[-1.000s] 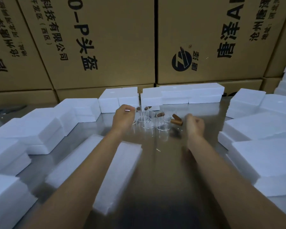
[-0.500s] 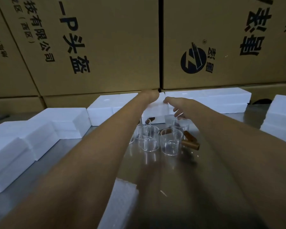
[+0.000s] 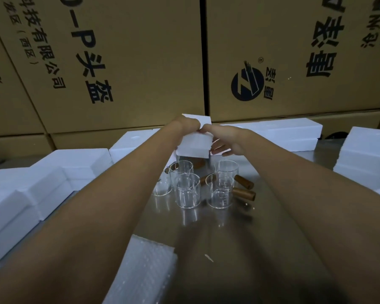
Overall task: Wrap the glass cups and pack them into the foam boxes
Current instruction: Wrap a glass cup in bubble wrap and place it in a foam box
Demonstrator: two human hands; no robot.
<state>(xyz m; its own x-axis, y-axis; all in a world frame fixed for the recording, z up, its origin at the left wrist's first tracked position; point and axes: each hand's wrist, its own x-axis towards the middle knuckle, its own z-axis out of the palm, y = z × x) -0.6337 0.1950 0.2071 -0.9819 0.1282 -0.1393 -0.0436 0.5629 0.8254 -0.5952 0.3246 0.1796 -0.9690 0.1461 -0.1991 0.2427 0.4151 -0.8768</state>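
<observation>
While both arms reach far forward in the head view, the left hand (image 3: pixel 188 126) and the right hand (image 3: pixel 225 139) hold one white foam box (image 3: pixel 194 144) between them, lifted above the tabletop (image 3: pixel 261 227). The left hand grips the box's left upper edge with curled fingers. The right hand holds its right side, the thumb on top and the fingers under the lower edge. The box is tilted a little toward the person.

Just below the hands, nearer to the person, a group of clear glass cups (image 3: pixel 188 190) stands upright on the tabletop. Brown wooden handles (image 3: pixel 244 193) stick out from the cups toward the right arm.

Close to the body, between the two forearms, lies a white sheet of bubble wrap (image 3: pixel 145 273). More foam boxes (image 3: pixel 53 172) are stacked to the left of the left arm, others (image 3: pixel 369 159) lie to the right of the right arm, and a long row (image 3: pixel 283 131) stands behind the right hand. Beyond the hands rise big cardboard cartons (image 3: pixel 130 51) with black print.
</observation>
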